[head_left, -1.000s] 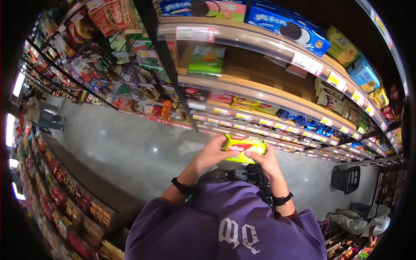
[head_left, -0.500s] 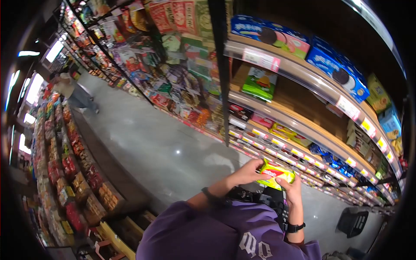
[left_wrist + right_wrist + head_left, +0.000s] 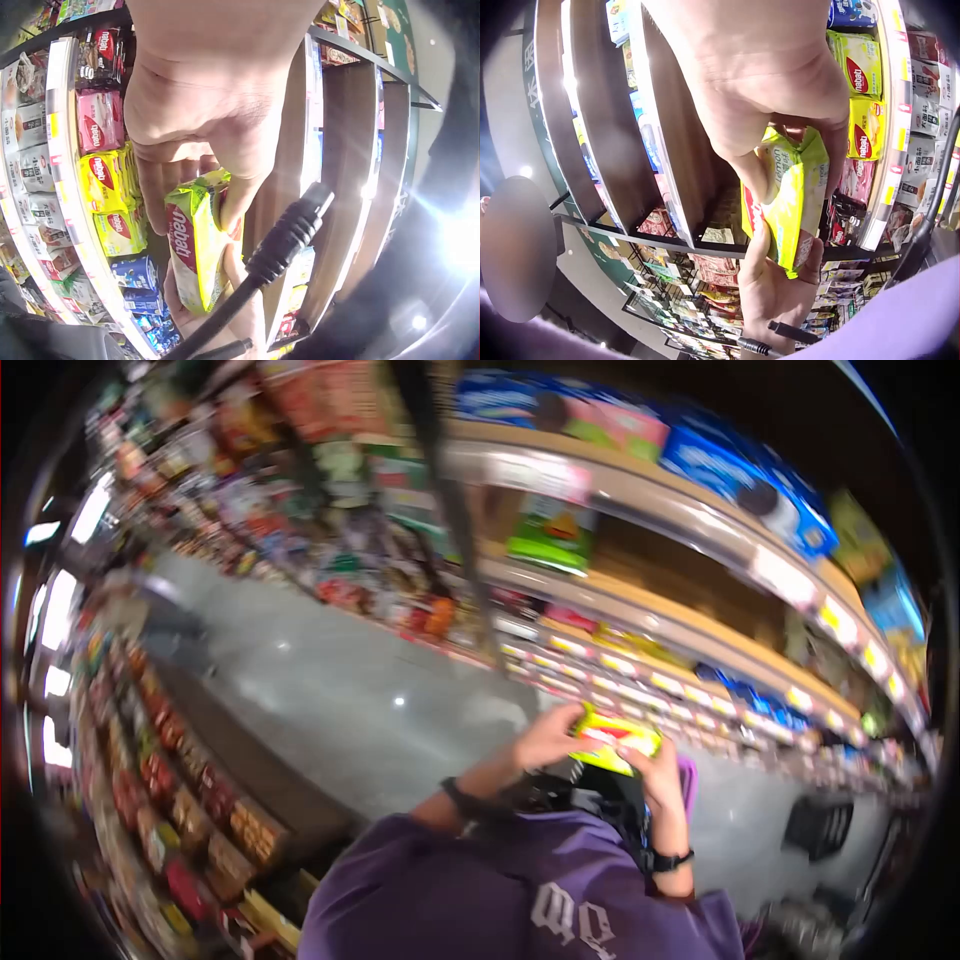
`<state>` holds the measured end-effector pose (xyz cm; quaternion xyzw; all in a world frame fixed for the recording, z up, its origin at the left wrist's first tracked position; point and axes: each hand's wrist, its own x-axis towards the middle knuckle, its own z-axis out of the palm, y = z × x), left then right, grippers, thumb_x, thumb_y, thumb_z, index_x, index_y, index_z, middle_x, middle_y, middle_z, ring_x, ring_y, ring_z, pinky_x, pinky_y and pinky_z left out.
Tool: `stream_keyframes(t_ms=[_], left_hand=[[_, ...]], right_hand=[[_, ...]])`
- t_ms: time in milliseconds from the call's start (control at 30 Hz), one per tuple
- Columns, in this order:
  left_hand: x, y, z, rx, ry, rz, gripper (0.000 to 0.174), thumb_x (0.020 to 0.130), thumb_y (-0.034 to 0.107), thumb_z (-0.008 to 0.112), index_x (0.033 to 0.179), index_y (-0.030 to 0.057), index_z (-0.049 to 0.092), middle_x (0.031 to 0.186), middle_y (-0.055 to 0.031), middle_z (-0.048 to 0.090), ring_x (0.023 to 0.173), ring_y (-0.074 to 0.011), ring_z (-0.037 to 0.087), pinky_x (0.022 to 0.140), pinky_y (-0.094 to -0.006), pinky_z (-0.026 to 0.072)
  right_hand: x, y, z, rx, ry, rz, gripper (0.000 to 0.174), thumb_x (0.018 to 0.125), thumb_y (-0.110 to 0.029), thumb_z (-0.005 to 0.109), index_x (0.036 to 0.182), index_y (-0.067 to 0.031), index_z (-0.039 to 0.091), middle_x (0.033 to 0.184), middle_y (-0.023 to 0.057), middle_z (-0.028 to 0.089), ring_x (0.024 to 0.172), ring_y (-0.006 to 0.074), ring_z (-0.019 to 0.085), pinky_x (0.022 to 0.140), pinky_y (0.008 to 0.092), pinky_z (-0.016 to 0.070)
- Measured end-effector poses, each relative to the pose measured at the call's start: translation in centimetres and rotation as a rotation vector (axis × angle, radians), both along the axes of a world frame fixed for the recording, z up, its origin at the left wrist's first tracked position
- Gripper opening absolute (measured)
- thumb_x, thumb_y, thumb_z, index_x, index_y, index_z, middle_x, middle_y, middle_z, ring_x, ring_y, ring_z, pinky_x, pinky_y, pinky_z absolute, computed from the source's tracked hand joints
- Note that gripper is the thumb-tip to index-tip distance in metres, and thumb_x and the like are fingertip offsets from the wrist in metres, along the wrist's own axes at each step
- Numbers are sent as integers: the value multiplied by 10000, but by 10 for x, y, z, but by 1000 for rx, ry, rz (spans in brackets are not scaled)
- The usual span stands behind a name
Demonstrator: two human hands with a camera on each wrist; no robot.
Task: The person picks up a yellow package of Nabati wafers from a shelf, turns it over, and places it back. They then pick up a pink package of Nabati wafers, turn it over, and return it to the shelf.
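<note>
A yellow-green nabati wafer pack [image 3: 606,759] is held in front of the chest, one end in each hand. The left hand [image 3: 550,740] grips one end, its thumb across the printed face. My right hand [image 3: 660,772] pinches the other end, thumb also on the front. In the left wrist view the pack [image 3: 193,251] shows its red nabati label between finger and thumb. The word lemon shows on the side of the pack [image 3: 799,195] in the right wrist view, where the left hand [image 3: 776,292] supports the lower end.
Shelves ahead carry blue cookie boxes [image 3: 745,475] and a green packet [image 3: 550,535]. More yellow nabati packs [image 3: 105,182] stand on a shelf. Snack bins [image 3: 170,760] line the left of the aisle, and a black basket [image 3: 818,826] rests on the floor [image 3: 340,670] at right.
The head view swings one way, then partly back, so shelves and hands shift right and then left in it. Both hands keep hold of the wafer pack throughout.
</note>
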<state>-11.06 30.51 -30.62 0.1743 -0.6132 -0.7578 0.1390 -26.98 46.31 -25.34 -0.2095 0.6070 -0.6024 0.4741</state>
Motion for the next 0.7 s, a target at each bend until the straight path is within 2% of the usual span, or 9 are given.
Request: stream_keyframes(t_ms=[67, 100, 167, 233, 300, 467, 700], left_hand=[[4, -7, 2, 42, 0, -42, 434, 895, 196, 793, 1231, -10, 613, 1132, -58, 674, 1021, -110, 619, 908, -296, 524], [4, -8, 22, 28, 3, -16, 421, 898, 194, 791, 1223, -14, 622, 1096, -49, 687, 1002, -103, 627, 888, -301, 531], [8, -13, 9, 23, -27, -24, 361, 903, 153, 775, 1181, -32, 637, 1061, -56, 703, 960, -98, 635, 861, -285, 528], [5, -14, 28, 13, -62, -17, 350, 898, 132, 772, 1163, -50, 636, 1057, -65, 704, 941, -97, 638, 843, -274, 528], [3, -15, 41, -9, -94, 1, 351, 891, 114, 774, 1157, -65, 632, 1057, -71, 702, 931, -97, 640, 833, -265, 528], [4, -17, 20, 29, -190, 11, 418, 865, 71, 791, 1215, -64, 605, 1062, -73, 695, 952, -104, 648, 842, -267, 536], [-17, -14, 23, 121, -220, 13, 443, 852, 51, 799, 1237, -41, 600, 1097, -73, 693, 983, -136, 668, 860, -284, 551]], right_hand=[[0, -5, -2, 15, -36, 19, 387, 844, -8, 779, 1204, 35, 645, 1099, 86, 716, 958, 147, 678, 868, 296, 548], [-1, -5, -6, -5, -14, 39, 390, 846, -16, 782, 1208, 32, 647, 1095, 82, 717, 958, 135, 671, 862, 291, 547], [-4, -9, -16, 28, -22, 51, 404, 847, -21, 786, 1216, 29, 630, 1128, 83, 713, 1004, 144, 674, 903, 303, 540], [-3, -14, -13, 11, 51, 78, 398, 849, -25, 789, 1212, 38, 638, 1124, 81, 717, 1000, 129, 668, 900, 287, 534], [-4, -18, -10, -14, 11, 83, 399, 856, -33, 781, 1219, 47, 638, 1118, 86, 721, 996, 120, 661, 905, 284, 531], [-9, -18, -14, 24, -59, 90, 382, 865, -37, 771, 1212, 51, 640, 1105, 82, 723, 987, 115, 659, 900, 281, 532], [-23, -9, -25, 21, -86, 59, 351, 870, -37, 776, 1192, 37, 658, 1084, 61, 724, 976, 108, 662, 881, 273, 536]])
